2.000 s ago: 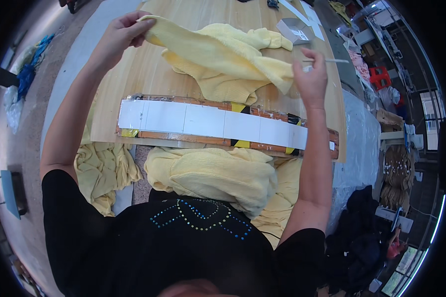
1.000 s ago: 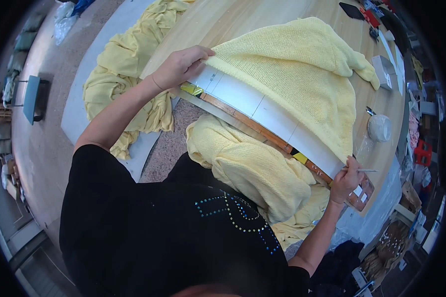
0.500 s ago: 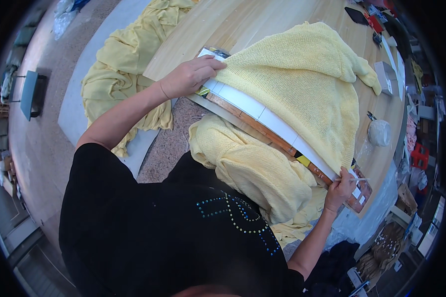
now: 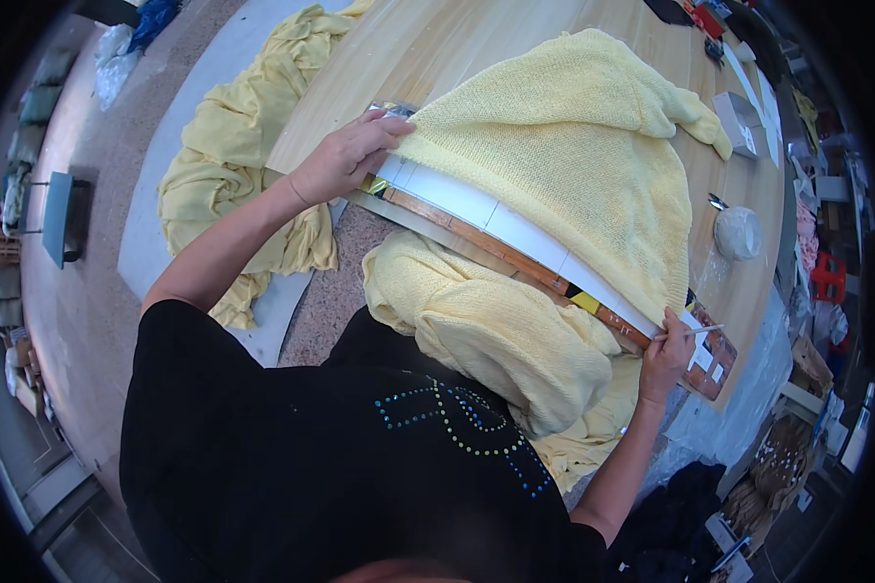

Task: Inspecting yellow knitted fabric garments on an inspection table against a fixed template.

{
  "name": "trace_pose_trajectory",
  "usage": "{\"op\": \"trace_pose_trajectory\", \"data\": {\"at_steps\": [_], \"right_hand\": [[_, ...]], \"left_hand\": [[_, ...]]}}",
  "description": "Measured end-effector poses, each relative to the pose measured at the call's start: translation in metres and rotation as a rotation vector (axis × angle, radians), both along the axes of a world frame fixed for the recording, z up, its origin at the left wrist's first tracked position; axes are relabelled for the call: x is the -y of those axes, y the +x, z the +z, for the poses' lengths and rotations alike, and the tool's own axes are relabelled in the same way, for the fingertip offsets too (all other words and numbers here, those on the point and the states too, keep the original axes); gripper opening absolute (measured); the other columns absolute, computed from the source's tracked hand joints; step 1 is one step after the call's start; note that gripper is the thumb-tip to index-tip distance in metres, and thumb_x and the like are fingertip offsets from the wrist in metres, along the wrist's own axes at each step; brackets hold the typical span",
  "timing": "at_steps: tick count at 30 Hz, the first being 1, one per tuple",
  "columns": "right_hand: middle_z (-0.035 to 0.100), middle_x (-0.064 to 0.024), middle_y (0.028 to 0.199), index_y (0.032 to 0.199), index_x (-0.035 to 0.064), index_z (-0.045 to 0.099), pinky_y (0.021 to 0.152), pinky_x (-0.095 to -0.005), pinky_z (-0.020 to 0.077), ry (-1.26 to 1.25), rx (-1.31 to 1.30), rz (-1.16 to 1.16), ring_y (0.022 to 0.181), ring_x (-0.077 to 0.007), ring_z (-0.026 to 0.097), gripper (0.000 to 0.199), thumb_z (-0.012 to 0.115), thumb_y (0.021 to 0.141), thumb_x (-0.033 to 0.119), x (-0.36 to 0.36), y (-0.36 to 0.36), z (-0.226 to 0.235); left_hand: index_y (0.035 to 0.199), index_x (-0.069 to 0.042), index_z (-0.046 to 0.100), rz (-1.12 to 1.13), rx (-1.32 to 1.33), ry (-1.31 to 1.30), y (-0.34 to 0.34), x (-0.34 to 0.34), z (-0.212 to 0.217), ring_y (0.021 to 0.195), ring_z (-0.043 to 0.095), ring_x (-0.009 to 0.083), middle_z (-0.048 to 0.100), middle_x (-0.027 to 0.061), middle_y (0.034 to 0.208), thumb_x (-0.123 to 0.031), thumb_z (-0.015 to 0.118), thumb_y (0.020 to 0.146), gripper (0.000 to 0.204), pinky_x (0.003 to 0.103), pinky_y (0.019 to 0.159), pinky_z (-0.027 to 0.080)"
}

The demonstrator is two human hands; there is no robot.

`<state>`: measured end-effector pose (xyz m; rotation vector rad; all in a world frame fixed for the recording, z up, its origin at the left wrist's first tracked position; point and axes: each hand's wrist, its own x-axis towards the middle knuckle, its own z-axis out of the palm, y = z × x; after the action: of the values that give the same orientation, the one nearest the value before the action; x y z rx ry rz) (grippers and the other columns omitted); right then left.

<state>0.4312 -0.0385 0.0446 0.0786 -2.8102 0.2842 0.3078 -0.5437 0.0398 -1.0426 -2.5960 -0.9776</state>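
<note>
Pale wooden boards made up the long table (image 4: 476, 39), which ran toward twelve o'clock over a speckled stone floor (image 4: 97, 291), with a yellow knit garment (image 4: 574, 165) spread across it and a white measuring strip (image 4: 496, 219) lying along its near edge. At ten o'clock the left hand (image 4: 345, 155) pinched the garment's corner against that strip, while at four o'clock the right hand (image 4: 666, 355) gripped a thin white stick (image 4: 695, 331) at the strip's far end. More yellow knitwear (image 4: 496, 335) lay heaped against the person's front, another pile (image 4: 228, 165) hung off the table at nine o'clock, and a small white tub (image 4: 737, 231) stood at two o'clock.
</note>
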Motion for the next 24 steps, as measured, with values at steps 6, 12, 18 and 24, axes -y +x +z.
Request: {"op": "trace_pose_trajectory", "data": {"at_steps": [6, 12, 18, 24], "right_hand": [[0.061, -0.0114, 0.092, 0.104, 0.0058, 0.06, 0.079, -0.0349, 0.0444, -0.055, 0.059, -0.03, 0.086, -0.0267, 0.056, 0.035, 0.051, 0.073, -0.007, -0.014, 0.011, 0.015], [0.059, -0.0117, 0.081, 0.087, 0.0017, 0.054, 0.07, -0.0304, 0.0449, -0.351, 0.015, -0.248, 0.075, -0.0224, 0.058, 0.016, 0.064, 0.077, 0.009, -0.02, -0.02, -0.011], [0.058, -0.0106, 0.082, 0.091, 0.0021, 0.053, 0.065, -0.0342, 0.0452, -0.341, 0.003, -0.364, 0.069, -0.0237, 0.055, 0.026, 0.067, 0.07, 0.007, -0.018, -0.026, -0.008], [0.055, -0.0004, 0.073, 0.087, 0.0013, 0.054, 0.057, -0.0244, 0.0424, -0.783, 0.226, -0.345, 0.061, -0.0091, 0.05, 0.018, 0.064, 0.073, 0.004, -0.044, -0.032, 0.001]], "left_hand": [[0.089, -0.003, 0.049, -0.045, -0.088, -0.114, -0.006, -0.015, -0.006, 0.107, 0.052, 0.0314, 0.057, 0.0131, 0.11, 0.005, 0.053, 0.075, 0.016, 0.045, 0.102, 0.033], [0.09, -0.001, 0.052, -0.037, -0.112, -0.283, -0.006, -0.012, 0.009, 0.11, 0.052, 0.032, 0.056, 0.0149, 0.113, 0.007, 0.051, 0.075, 0.017, 0.046, 0.101, 0.034], [0.094, 0.001, 0.055, 0.034, -0.28, -0.086, 0.0, -0.071, 0.043, 0.099, 0.056, 0.0292, 0.058, 0.0155, 0.108, 0.009, 0.05, 0.072, 0.024, 0.038, 0.086, 0.044], [0.096, 0.001, 0.056, -0.376, -0.037, 0.134, 0.023, -0.266, 0.031, 0.093, 0.055, 0.0294, 0.057, 0.0132, 0.102, -0.004, 0.057, 0.076, 0.02, 0.037, 0.08, 0.044]]}}
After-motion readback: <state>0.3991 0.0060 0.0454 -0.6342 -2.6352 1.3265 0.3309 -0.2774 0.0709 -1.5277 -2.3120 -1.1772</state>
